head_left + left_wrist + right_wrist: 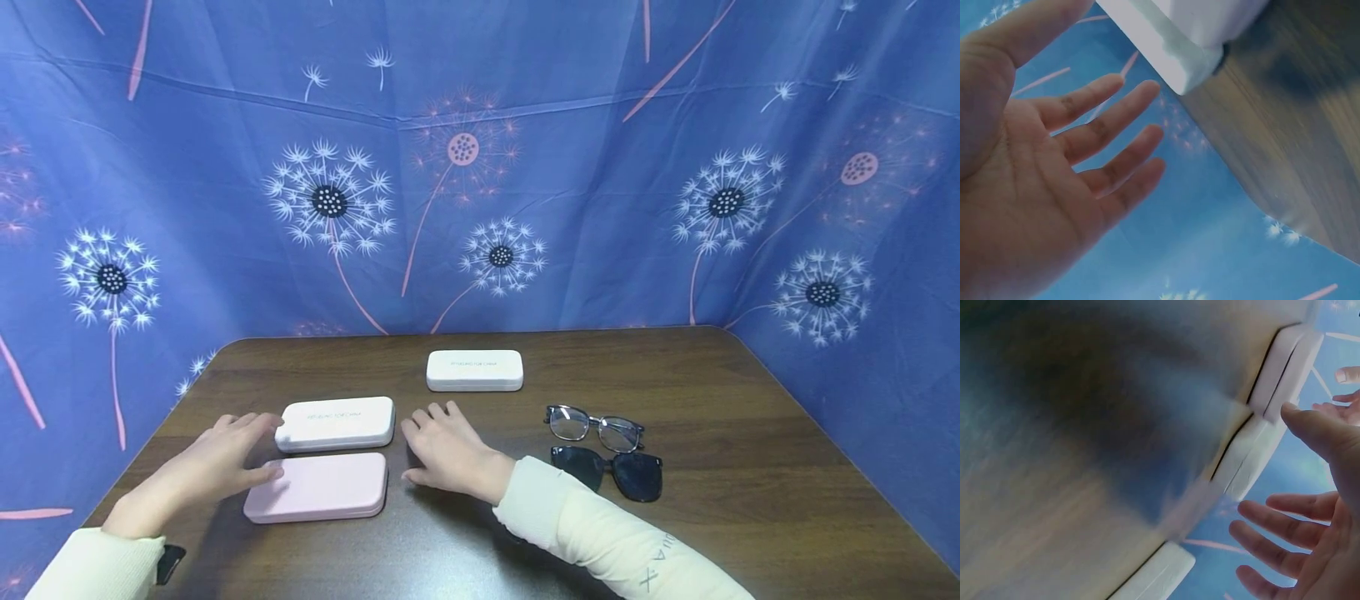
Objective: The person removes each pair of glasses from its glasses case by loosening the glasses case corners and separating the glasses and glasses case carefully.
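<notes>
A white glasses case [337, 423] and a pink glasses case [322, 487] lie one behind the other, left of the table's middle. By their left ends is my left hand [206, 467], its thumb at the pink case and its fingertips right at the white one. The left wrist view shows this hand's fingers [1104, 128] loosely spread, with nothing in the palm. Just beyond the cases' right ends my right hand [453, 450] hovers palm down over the table. Its fingers [1285, 534] are apart and hold nothing in the right wrist view.
Another white glasses case [475, 372] lies farther back. To the right are clear eyeglasses [595, 420] with dark rims and, nearer, dark sunglasses [637, 477], partly behind my right sleeve [585, 525]. A blue dandelion-print cloth [585, 167] hangs around the wooden table [750, 450].
</notes>
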`<state>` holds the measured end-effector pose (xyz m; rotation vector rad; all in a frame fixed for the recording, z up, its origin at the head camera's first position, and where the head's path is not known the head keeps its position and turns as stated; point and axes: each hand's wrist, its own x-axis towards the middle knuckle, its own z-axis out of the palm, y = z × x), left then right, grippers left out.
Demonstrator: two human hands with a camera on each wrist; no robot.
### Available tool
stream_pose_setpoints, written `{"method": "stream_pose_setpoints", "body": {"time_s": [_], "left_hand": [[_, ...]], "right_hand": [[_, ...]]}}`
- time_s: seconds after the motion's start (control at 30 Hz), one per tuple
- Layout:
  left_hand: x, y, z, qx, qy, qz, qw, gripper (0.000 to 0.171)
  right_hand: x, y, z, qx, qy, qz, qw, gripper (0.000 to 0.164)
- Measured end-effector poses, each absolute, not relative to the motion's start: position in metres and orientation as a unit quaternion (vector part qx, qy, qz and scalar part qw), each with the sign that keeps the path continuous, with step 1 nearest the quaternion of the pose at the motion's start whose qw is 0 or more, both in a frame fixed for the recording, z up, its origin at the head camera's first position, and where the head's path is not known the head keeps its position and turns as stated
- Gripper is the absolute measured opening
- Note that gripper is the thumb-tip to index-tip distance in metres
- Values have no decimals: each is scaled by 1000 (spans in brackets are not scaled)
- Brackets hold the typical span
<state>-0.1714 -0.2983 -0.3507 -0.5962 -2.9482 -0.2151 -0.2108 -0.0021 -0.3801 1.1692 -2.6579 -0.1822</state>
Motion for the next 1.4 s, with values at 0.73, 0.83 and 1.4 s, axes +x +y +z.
{"method": "stream_pose_setpoints", "body": {"time_s": [0.73,0.83,1.4], "left_hand": [[-211,-225,-354,-241,-959,-79,127,50],[-216,-216,-356,-244,-958,-82,130,51],[-247,-162,-363,-249,-958,-77,119,61]], "right_hand": [[-244,62,-371,311,-940,-9,140,48],[-250,70,-370,297,-945,1,140,50],[-284,107,-370,229,-965,29,121,59]]}}
